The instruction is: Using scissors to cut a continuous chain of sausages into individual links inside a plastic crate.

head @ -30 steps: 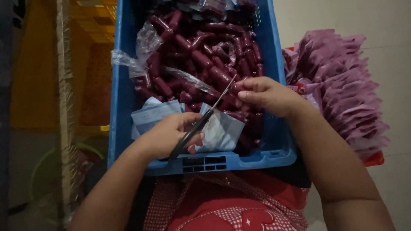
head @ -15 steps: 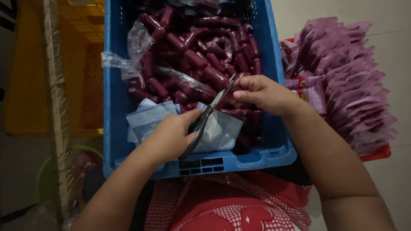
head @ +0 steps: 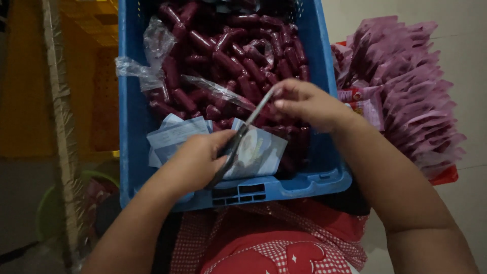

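Note:
A blue plastic crate (head: 129, 122) on my lap holds several dark red sausages (head: 228, 61) in clear wrapping. My left hand (head: 195, 160) grips the handles of a pair of scissors (head: 243, 129), blades pointing up and to the right. My right hand (head: 304, 104) pinches a sausage or its wrapper at the blade tips, above the pile. Pale blue paper sheets (head: 175, 134) lie in the crate's near end, under the scissors.
A stack of purple packets (head: 406, 86) sits on a red tray (head: 446, 175) to the right. A yellow crate (head: 96, 81) and a wooden post (head: 61, 127) stand to the left, with a green basin (head: 48, 208) below. I wear a red checked apron (head: 274, 248).
The view has shifted slightly. My right hand lifted a little toward the scissor tips, and the scissors stay angled toward it in my left hand.

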